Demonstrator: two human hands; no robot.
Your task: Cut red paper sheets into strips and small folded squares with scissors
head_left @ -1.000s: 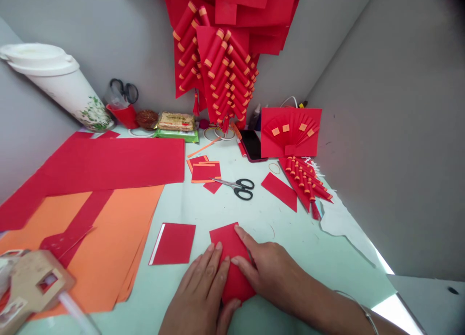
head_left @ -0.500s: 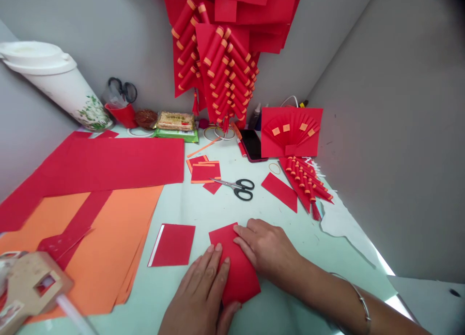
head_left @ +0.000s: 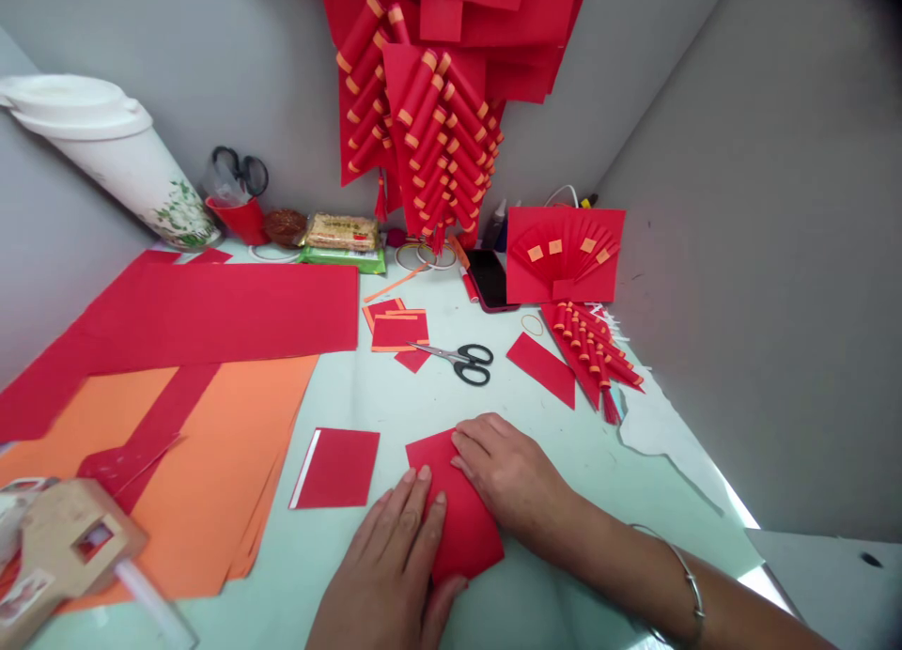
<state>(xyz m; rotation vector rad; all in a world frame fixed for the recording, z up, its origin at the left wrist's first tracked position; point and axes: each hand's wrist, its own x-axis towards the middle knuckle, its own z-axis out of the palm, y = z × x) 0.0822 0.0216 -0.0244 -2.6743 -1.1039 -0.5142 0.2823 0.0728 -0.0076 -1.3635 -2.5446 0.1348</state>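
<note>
A red paper piece [head_left: 465,528] lies tilted on the pale green table, under both hands. My left hand [head_left: 391,556] rests flat on its left side, fingers stretched out and thumb at the lower edge. The curled fingers of my right hand [head_left: 514,472] press on the paper's upper right edge; whether they pinch it is hard to make out. Left of the hands lies a red square [head_left: 338,469] with a white strip along its left edge. Scissors [head_left: 465,359] with black handles lie beyond the hands, blades touching small red and orange pieces [head_left: 399,331].
Large red sheets [head_left: 232,317] and orange sheets [head_left: 232,462] cover the left side, a glue gun [head_left: 77,537] at front left. Along the back stand a white cup [head_left: 119,162], a phone [head_left: 491,279] and a red fan card [head_left: 566,255]. Paper firecrackers [head_left: 437,152] hang above.
Both hands keep nearly the same place on the red paper. The right hand's fingers have shifted slightly, and the whole view has moved a little.
</note>
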